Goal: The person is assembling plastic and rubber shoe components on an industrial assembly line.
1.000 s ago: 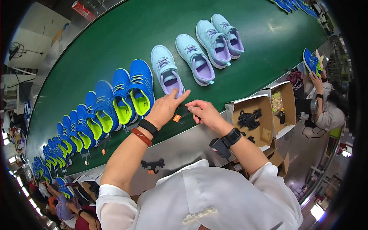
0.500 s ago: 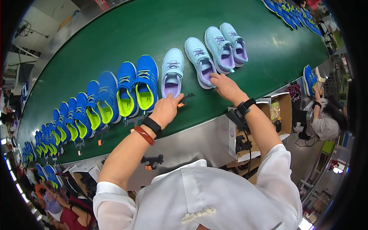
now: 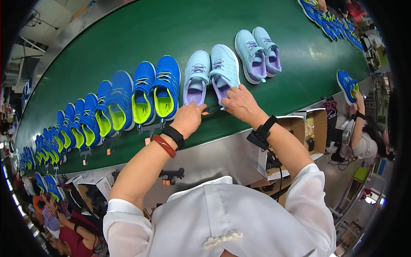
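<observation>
Two light-blue sneakers with purple linings stand side by side on the green belt, toes pointing away from me. My left hand [image 3: 189, 121] pinches the heel of the left sneaker [image 3: 197, 70]. With its fingers closed on the heel of the right sneaker [image 3: 224, 64], my right hand [image 3: 245, 106] holds that one close beside its mate. A dark plastic shoe hanger [image 3: 210, 109] with an orange tag shows partly between the two heels; whether it is hooked on a shoe I cannot tell. Another light-blue pair [image 3: 250, 55] stands just to the right.
Blue sneakers [image 3: 166, 81] with lime linings line the belt [image 3: 295, 68] to the left, hangers at their heels. An open carton [image 3: 317, 128] stands right of the metal edge. A loose hanger [image 3: 172, 174] lies near me. Co-workers [image 3: 364, 132] handle shoes at right and lower left.
My right hand has drawn its light-blue sneaker left, up against the one at my left hand. A gap now separates this pair from the other light-blue pair.
</observation>
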Demonstrator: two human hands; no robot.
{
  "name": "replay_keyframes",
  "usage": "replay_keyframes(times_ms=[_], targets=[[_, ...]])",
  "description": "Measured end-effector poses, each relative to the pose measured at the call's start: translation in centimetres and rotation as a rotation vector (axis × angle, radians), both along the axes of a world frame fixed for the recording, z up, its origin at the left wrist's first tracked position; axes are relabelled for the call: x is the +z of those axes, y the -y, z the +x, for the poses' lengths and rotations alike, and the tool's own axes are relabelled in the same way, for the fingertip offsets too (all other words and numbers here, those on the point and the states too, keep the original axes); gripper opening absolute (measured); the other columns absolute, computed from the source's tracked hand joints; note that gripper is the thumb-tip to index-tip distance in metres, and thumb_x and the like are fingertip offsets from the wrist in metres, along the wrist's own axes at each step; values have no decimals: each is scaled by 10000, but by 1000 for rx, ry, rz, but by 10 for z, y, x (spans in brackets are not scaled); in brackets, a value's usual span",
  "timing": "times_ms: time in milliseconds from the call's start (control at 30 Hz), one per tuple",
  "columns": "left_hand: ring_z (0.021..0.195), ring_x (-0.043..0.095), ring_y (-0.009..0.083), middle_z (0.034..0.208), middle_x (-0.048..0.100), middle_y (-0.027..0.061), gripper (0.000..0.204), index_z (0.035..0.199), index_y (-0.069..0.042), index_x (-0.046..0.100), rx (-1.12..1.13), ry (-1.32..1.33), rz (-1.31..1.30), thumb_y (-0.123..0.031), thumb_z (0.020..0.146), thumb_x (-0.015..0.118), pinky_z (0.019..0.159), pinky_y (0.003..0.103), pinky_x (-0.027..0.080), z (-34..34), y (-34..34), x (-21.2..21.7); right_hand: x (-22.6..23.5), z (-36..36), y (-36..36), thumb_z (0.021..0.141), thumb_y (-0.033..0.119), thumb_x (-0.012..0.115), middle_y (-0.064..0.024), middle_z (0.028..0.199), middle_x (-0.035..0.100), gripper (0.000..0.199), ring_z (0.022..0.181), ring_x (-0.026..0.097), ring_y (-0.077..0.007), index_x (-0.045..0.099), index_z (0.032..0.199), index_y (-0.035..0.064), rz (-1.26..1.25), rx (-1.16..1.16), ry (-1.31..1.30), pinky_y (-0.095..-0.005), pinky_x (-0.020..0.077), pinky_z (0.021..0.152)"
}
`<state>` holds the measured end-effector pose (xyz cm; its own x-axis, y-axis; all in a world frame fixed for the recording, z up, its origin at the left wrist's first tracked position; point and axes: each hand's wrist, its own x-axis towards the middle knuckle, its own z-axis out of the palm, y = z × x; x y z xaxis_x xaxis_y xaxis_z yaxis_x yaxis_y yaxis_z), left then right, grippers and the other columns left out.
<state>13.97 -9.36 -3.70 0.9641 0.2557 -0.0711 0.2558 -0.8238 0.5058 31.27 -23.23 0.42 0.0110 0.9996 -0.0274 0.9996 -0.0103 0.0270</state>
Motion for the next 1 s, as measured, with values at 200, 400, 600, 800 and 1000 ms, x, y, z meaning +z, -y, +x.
replay_keyframes(times_ms=[200, 400, 600, 800, 1000], targets=[[748, 617, 372, 868, 599, 196, 316, 1099, -125, 639, 2, -37, -25, -74, 848, 455, 666, 453, 498, -1, 0, 0, -3, -3, -5, 619, 175, 729, -26, 707, 510, 168, 767, 525, -208, 598, 720, 149, 102, -1, -54, -346, 373, 683], [749, 614, 374, 870, 599, 194, 303, 1071, -122, 651, 21, -13, -34, -66, 839, 464, 671, 455, 494, -1, 2, -3, -13, -7, -11, 707, 148, 628, -41, 695, 572, 41, 781, 538, -210, 664, 687, 148, 38, -40, 40, -341, 385, 740], [739, 607, 373, 853, 601, 192, 288, 1043, -110, 659, 70, 13, -67, -44, 812, 498, 669, 451, 487, -4, 3, -6, -15, -7, -14, 663, 169, 675, -30, 695, 554, 74, 779, 537, -210, 674, 733, 145, 7, -23, 102, -336, 381, 720], [739, 608, 372, 839, 608, 190, 278, 1029, -109, 662, 70, -21, -44, -49, 814, 495, 658, 457, 483, -1, 3, -6, -4, 2, -10, 694, 128, 608, -37, 665, 565, 73, 777, 553, -211, 658, 642, 137, 73, -21, 10, -337, 385, 733], [735, 607, 372, 846, 609, 188, 273, 1025, -111, 661, 87, -45, -34, -51, 816, 497, 662, 458, 483, 1, 5, -4, -8, -5, -12, 692, 133, 608, -43, 664, 573, 74, 765, 546, -210, 668, 648, 132, 50, -19, 23, -334, 383, 732]])
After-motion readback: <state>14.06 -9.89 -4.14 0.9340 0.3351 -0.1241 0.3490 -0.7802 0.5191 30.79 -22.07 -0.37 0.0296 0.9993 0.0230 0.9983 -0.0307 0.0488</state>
